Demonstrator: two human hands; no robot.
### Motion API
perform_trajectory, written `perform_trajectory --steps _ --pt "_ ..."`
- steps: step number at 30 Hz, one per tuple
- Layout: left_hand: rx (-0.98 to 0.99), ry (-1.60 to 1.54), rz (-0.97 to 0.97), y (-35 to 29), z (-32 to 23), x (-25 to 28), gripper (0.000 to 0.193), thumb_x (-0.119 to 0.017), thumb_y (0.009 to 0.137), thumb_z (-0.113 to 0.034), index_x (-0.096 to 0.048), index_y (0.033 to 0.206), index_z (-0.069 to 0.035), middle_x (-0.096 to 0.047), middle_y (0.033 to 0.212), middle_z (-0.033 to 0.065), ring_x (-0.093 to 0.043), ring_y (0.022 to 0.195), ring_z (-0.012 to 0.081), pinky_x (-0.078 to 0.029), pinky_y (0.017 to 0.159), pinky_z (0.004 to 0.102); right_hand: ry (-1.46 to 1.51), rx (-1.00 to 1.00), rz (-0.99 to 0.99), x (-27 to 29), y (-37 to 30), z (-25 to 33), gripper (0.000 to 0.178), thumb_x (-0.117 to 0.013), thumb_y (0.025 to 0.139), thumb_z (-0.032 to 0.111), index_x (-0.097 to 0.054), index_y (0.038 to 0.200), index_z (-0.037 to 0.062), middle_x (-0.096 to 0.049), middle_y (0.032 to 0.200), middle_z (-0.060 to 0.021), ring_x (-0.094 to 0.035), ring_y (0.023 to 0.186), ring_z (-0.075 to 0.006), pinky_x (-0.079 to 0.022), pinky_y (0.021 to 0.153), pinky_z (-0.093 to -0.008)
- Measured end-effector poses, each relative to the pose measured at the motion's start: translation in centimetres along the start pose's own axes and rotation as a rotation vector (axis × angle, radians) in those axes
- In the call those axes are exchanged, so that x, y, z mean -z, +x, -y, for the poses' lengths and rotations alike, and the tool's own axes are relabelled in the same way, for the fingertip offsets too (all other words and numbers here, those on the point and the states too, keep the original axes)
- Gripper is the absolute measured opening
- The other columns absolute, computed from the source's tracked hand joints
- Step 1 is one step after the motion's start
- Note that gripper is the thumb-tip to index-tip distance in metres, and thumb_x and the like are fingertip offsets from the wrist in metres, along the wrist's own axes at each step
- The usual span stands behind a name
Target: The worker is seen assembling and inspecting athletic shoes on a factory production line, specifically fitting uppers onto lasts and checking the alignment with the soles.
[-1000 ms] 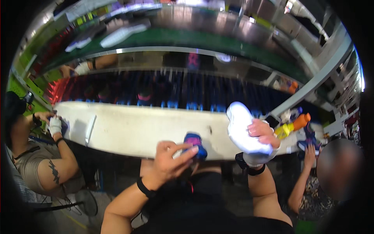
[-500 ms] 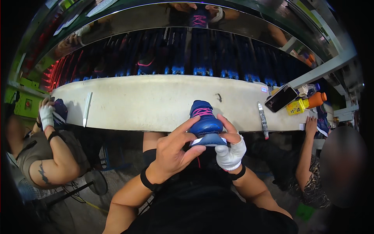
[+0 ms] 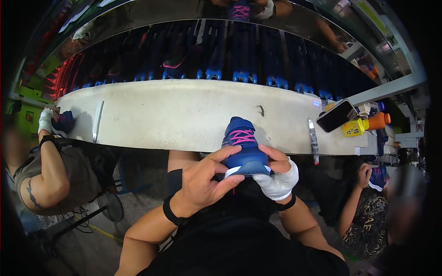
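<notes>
A navy sneaker with pink laces is held between my hands at the table's near edge, its toe toward me. The sole, white and dark blue, lies against the upper at the toe. My bare left hand grips the left side of the toe, with fingers on the upper and the thumb at the sole's edge. On the other side, my right hand, in a white glove with bare fingertips, closes round the toe and sole. Its thumb is partly hidden under the sole.
A pale worktable borders a dark roller conveyor. On it lie a white pen-like tool, a grey patterned pen, a phone and a yellow bottle. People with shoes sit at left and right.
The sole's toe end, earlier hanging apart from the upper, now meets it. Both hands stay on the shoe. The person at right now holds a shoe up nearer their body.
</notes>
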State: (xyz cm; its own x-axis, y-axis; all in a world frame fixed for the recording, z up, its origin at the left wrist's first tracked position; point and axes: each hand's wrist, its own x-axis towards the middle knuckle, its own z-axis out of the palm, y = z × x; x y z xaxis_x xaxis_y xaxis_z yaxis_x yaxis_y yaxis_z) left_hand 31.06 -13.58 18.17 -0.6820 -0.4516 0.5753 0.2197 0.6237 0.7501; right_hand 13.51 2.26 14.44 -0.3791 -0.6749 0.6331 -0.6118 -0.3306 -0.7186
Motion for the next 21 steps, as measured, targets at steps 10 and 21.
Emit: perform_trajectory --steps 10,21 --pt "0.246 -0.027 0.227 2.4 -1.0 5.5 0.041 -0.096 0.085 -0.021 -0.060 0.095 -0.003 -0.082 0.120 0.0231 -0.084 0.079 0.0276 -0.064 0.071 0.0313 0.099 -0.174 -0.029 -2.4 1.6 0.6 0.044 -0.098 0.084 0.027 -0.062 0.078 0.0032 -0.076 0.134 -0.0217 -0.082 0.088 -0.0299 -0.063 0.067 -0.0358" --pt "0.158 0.559 0.587 5.1 -2.5 9.3 0.095 -0.086 0.074 -0.073 -0.074 0.136 -0.002 -0.077 0.130 0.0226 -0.081 0.100 0.0405 -0.067 0.082 0.0421 -0.336 -0.223 0.338 -3.7 1.6 1.6 0.034 -0.096 0.075 0.032 -0.079 0.092 0.0093 -0.069 0.149 -0.0164 -0.078 0.093 -0.0338 -0.062 0.079 -0.0423"
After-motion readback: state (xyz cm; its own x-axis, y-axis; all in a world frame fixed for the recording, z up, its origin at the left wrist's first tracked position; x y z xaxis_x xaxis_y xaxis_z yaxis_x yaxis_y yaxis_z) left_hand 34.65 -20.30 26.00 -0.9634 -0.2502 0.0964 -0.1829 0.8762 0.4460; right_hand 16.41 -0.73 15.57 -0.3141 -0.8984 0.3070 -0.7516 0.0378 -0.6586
